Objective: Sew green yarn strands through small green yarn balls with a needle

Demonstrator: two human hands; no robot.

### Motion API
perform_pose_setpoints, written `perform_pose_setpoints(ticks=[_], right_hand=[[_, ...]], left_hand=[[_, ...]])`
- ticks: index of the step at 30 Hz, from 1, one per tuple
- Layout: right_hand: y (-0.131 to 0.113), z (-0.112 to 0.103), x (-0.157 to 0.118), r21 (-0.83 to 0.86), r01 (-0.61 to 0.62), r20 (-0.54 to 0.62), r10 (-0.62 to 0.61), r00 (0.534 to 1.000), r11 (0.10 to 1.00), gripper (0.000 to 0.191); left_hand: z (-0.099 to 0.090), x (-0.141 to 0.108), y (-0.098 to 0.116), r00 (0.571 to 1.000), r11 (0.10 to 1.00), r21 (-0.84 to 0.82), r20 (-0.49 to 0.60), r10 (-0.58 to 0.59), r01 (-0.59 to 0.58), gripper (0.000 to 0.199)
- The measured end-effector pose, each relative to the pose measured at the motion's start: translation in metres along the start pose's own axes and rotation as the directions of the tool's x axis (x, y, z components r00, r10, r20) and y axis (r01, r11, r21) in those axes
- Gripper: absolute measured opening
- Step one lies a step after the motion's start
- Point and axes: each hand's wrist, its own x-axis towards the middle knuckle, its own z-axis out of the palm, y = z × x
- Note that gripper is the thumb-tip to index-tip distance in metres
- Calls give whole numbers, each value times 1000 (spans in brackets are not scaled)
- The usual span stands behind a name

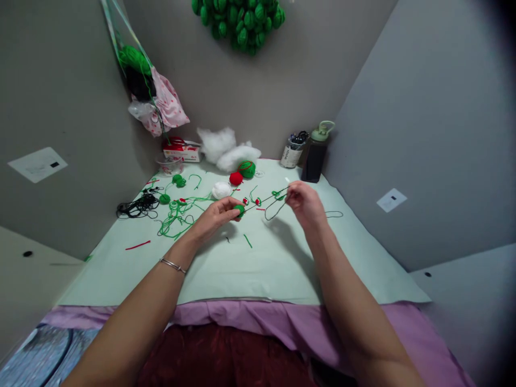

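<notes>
My left hand (221,213) pinches a small green crocheted piece (239,210) over the middle of the table. A dark thread (264,202) runs from that piece to my right hand (301,198), whose fingers are closed on it, and a loop of the thread hangs below. Whether a needle is between the right fingers is too small to tell. Just behind the thread lie small red and white pieces (258,201). A white yarn ball (221,190), a red ball (236,178) and a green ball (247,170) sit beyond my left hand.
Tangled green yarn (175,220) and black cord (139,206) lie at the left. White stuffing (220,148), a red and white box (183,150), a pen cup (292,153) and a dark bottle (314,160) stand along the back. A pink bag (167,102) hangs at the left.
</notes>
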Motion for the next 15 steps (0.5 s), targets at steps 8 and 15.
perform_pose_setpoints(ticks=[8, 15], right_hand=[[-17, -26, 11, 285, -34, -103, 66, 992, 958, 22], [-31, -14, -8, 208, 218, 15, -225, 974, 954, 32]], left_hand=[[0, -1, -2, 996, 1000, 4, 82, -28, 28, 28], [-2, 0, -2, 997, 1000, 15, 76, -18, 17, 29]])
